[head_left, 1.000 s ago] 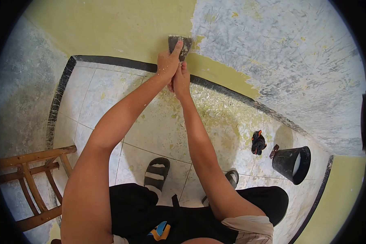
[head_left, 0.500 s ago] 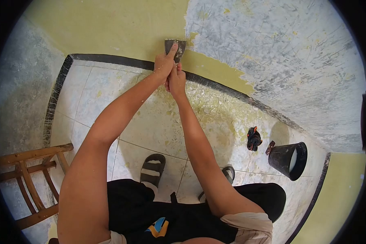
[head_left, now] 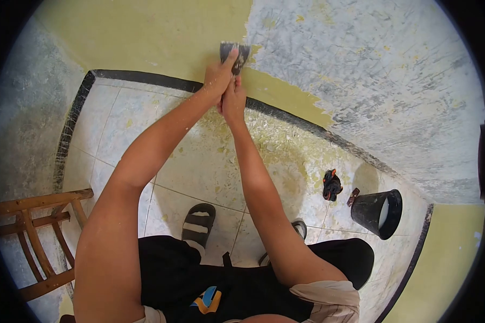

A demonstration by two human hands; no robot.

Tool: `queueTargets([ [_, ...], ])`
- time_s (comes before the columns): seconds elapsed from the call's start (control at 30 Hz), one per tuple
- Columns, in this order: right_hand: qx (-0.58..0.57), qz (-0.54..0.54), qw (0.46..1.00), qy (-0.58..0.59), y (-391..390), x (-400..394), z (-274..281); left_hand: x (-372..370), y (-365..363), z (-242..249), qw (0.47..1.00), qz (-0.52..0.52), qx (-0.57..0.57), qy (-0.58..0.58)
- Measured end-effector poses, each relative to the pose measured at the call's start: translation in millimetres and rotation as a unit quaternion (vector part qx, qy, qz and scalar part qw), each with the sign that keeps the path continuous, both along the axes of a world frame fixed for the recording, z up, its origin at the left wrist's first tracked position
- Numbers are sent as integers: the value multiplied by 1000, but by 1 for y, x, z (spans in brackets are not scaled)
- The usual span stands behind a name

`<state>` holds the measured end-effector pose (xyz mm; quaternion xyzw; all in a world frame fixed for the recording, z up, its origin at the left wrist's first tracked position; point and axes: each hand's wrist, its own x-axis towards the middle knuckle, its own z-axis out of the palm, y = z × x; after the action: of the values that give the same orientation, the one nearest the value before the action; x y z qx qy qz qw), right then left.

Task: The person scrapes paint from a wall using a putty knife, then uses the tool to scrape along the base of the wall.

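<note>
A wide-bladed scraper (head_left: 234, 56) is pressed flat against the wall at the edge between yellow paint (head_left: 145, 37) and a scraped grey-white patch (head_left: 371, 70). My left hand (head_left: 218, 78) grips it with a finger laid along the blade. My right hand (head_left: 233, 100) is wrapped around the handle just below. Both arms stretch forward and down from me. The handle itself is hidden by my hands.
Paint flakes litter the tiled floor (head_left: 199, 161) below the wall. A black bucket (head_left: 379, 213) stands at the right, with a small dark tool (head_left: 332, 184) beside it. A wooden chair or stool (head_left: 35, 237) is at the left. My sandalled feet (head_left: 199, 222) are below.
The scraper and both hands have moved a little up the wall along the paint edge. The view has shifted slightly.
</note>
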<state>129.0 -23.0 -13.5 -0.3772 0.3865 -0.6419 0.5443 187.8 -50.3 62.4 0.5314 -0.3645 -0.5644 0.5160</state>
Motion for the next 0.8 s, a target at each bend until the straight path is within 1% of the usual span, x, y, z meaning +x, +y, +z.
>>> queueTargets([
  [0.03, 16, -10, 1000, -8, 5, -1, -13, -3, 4, -5, 1000, -2, -4, 0],
  [0.1, 31, -19, 999, -20, 9, -2, -30, -10, 11, -17, 998, -9, 15, -53],
  [0.13, 41, -11, 999, -7, 11, -7, -36, -11, 9, -22, 998, -8, 15, -55],
  [0.2, 60, 0, 998, 8, 18, -14, -44, -15, 5, -36, 999, -5, 45, -20],
  [0.27, 51, 5, 998, 38, 15, -16, -36, -15, -8, -47, 998, -7, 50, -25],
  [0.3, 50, 6, 998, 36, 9, -16, -25, -18, -8, -34, 1000, -17, 17, -13],
  [0.33, 27, -7, 1000, 5, 1, -15, -13, -18, -9, -25, 1000, -26, -14, -2],
  [0.37, 10, -21, 999, -25, 2, -15, -6, -16, -6, -18, 1000, -25, -7, -2],
  [0.47, 51, -15, 999, -3, 8, -15, 4, -19, -7, -3, 1000, -21, 0, -17],
  [0.53, 54, -33, 998, 7, 7, -11, -6, -19, 0, -2, 999, -34, -1, -2],
  [0.6, 54, -54, 997, 21, 8, -18, -23, -23, 0, -26, 999, -37, 0, -6],
  [0.63, 65, -37, 997, 10, 10, -21, -41, -23, -2, -32, 999, -39, 1, -17],
  [0.67, 76, -18, 997, -2, 12, -19, -48, -22, -5, -26, 999, -40, -4, -21],
  [0.8, 85, -18, 996, -5, 21, -23, -16, -27, -3, -2, 999, -22, -42, -14],
])
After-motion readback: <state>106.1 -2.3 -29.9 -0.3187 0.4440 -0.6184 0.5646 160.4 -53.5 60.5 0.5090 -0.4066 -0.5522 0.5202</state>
